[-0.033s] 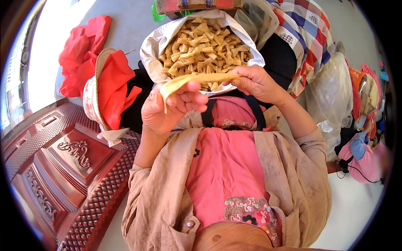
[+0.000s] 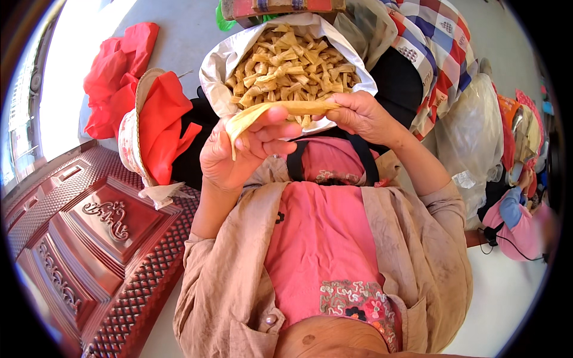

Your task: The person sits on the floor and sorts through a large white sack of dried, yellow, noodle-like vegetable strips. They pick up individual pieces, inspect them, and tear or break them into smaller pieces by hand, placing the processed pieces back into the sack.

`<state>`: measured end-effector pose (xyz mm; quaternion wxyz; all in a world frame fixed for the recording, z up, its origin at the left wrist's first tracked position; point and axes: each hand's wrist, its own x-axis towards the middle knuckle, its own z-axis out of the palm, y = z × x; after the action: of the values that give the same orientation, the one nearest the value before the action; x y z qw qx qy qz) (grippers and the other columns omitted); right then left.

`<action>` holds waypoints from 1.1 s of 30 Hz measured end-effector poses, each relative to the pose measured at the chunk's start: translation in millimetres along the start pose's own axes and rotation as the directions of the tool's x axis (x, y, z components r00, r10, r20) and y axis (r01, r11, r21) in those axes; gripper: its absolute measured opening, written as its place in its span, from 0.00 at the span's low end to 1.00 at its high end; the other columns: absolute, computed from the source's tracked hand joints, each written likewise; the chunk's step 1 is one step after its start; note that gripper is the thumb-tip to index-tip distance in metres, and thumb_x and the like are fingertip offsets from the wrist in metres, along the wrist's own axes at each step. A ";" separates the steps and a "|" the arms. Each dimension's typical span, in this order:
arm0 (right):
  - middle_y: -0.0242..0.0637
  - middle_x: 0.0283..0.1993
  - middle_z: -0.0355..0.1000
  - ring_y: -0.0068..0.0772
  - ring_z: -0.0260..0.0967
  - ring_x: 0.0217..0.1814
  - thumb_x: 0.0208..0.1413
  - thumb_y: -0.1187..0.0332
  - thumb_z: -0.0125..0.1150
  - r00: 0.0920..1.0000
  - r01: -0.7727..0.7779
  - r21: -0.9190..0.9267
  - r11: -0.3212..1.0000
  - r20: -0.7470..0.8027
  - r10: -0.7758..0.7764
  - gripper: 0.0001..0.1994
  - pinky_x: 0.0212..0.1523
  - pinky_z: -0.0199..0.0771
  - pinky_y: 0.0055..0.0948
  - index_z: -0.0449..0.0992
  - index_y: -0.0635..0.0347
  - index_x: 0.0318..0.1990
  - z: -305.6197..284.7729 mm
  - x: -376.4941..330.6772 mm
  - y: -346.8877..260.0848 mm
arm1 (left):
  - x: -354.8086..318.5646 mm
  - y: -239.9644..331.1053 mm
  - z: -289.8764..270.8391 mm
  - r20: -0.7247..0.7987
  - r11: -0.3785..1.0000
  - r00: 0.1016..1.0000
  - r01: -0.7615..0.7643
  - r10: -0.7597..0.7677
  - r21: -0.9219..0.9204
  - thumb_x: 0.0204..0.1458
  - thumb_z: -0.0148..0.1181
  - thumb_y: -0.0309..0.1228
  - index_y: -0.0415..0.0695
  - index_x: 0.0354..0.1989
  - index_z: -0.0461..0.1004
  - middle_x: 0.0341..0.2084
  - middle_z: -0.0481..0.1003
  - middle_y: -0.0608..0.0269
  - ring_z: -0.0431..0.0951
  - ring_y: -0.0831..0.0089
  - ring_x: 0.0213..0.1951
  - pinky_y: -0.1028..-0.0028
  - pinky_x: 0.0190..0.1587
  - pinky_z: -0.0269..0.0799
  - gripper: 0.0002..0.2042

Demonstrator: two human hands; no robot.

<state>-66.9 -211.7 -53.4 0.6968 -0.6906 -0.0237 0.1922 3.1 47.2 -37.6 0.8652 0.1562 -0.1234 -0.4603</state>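
Yellow strip (image 2: 305,108), right hand (image 2: 364,118) pinching one end — left hand (image 2: 239,156) palm-up, fingers (image 2: 290,130) half-curled against it, grip unclear

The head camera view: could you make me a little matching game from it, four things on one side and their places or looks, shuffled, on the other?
Things:
1. Yellowish strip
2. White sack
3. Embossed panel
4. Checked cloth

Places and looks:
A. Dark red and glossy, at the lower left
B. Open, holding a heap of tan knotted pieces
C. Red, white and blue, at the upper right
D. Spanning from the left hand to the right hand

Right pairs: 1-D, 2-B, 3-A, 4-C.
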 end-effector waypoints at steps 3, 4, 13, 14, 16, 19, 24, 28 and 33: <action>0.46 0.20 0.64 0.43 0.63 0.22 0.61 0.65 0.56 0.923 0.334 -0.317 0.888 -0.083 -0.377 0.09 0.24 0.63 0.31 0.74 0.61 0.34 14.3 17.3 15.0 | 11.5 -1.0 2.5 0.010 0.948 0.995 -0.097 0.098 0.304 0.56 0.57 0.43 0.43 0.34 0.75 0.65 0.56 0.42 0.57 0.40 0.64 0.46 0.62 0.58 0.14; 0.48 0.22 0.63 0.45 0.63 0.22 0.60 0.65 0.56 0.911 0.367 -0.385 0.847 -0.033 -0.410 0.09 0.25 0.63 0.32 0.71 0.62 0.34 15.3 19.3 15.0 | 15.8 -3.3 11.7 -0.092 0.948 0.986 -0.109 0.142 0.298 0.55 0.59 0.40 0.41 0.35 0.77 0.65 0.55 0.41 0.56 0.44 0.66 0.50 0.65 0.54 0.13; 0.22 0.19 0.60 0.13 0.55 0.20 0.64 0.61 0.53 0.986 -0.080 0.215 0.973 0.161 0.046 0.12 0.21 0.57 0.18 0.72 0.61 0.34 6.7 12.7 -8.5 | 29.0 -26.5 16.9 0.280 -0.640 0.952 -0.141 0.120 0.755 0.36 0.66 0.32 0.47 0.24 0.75 0.34 0.71 0.65 0.73 0.64 0.37 0.64 0.47 0.68 0.07; 0.21 0.20 0.60 0.11 0.54 0.20 0.63 0.59 0.55 0.986 -0.087 0.222 0.971 0.158 0.052 0.13 0.20 0.54 0.15 0.73 0.61 0.34 7.1 12.9 -7.4 | 29.7 -29.0 18.1 0.276 -0.677 0.953 -0.121 0.126 0.726 0.35 0.66 0.33 0.48 0.23 0.75 0.32 0.70 0.66 0.72 0.66 0.35 0.66 0.43 0.71 0.07; 0.22 0.19 0.60 0.11 0.53 0.18 0.62 0.59 0.57 0.978 -0.159 0.338 0.928 0.185 0.100 0.14 0.18 0.52 0.15 0.73 0.61 0.33 8.5 13.6 -7.6 | 31.5 -31.2 19.6 0.302 -0.709 0.947 -0.138 0.110 0.691 0.36 0.65 0.32 0.49 0.23 0.75 0.31 0.69 0.68 0.71 0.69 0.33 0.70 0.35 0.71 0.06; 0.21 0.17 0.59 0.10 0.50 0.15 0.60 0.58 0.59 0.964 -0.242 0.546 0.802 0.227 0.136 0.14 0.15 0.49 0.13 0.73 0.60 0.32 12.4 15.3 -1.7 | 34.2 -30.7 21.2 0.345 -0.741 0.936 -0.185 0.067 0.645 0.37 0.63 0.32 0.48 0.23 0.75 0.31 0.68 0.68 0.71 0.71 0.32 0.74 0.29 0.71 0.05; 0.21 0.14 0.58 0.10 0.49 0.12 0.59 0.60 0.60 0.965 -0.251 0.688 0.681 0.121 0.234 0.12 0.12 0.46 0.12 0.73 0.59 0.31 26.0 16.2 -0.9 | 27.3 -32.9 13.9 0.379 -0.748 0.922 -0.193 0.084 0.635 0.40 0.62 0.29 0.49 0.25 0.75 0.38 0.72 0.68 0.74 0.71 0.40 0.73 0.33 0.72 0.03; 0.21 0.14 0.57 0.11 0.49 0.11 0.59 0.63 0.60 0.984 -0.134 0.781 0.610 0.031 0.177 0.10 0.12 0.46 0.13 0.72 0.58 0.32 27.4 16.6 -2.6 | 24.1 -41.2 10.1 0.555 -0.874 0.803 -0.092 0.218 0.476 0.43 0.62 0.31 0.50 0.27 0.77 0.50 0.72 0.65 0.69 0.66 0.54 0.61 0.53 0.67 0.03; 0.24 0.18 0.62 0.14 0.55 0.15 0.58 0.65 0.58 0.978 -0.187 0.861 0.472 0.210 0.004 0.07 0.17 0.53 0.14 0.72 0.59 0.36 26.4 13.0 -0.3 | 23.0 -37.6 8.1 0.552 -0.805 0.716 0.024 0.427 0.592 0.47 0.61 0.33 0.54 0.34 0.78 0.55 0.70 0.70 0.60 0.61 0.63 0.48 0.67 0.44 0.06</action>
<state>-62.7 -182.6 -54.9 0.9343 -0.2176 0.0541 0.2772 -15.7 6.9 -43.0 0.2875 0.8221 -0.3856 0.3046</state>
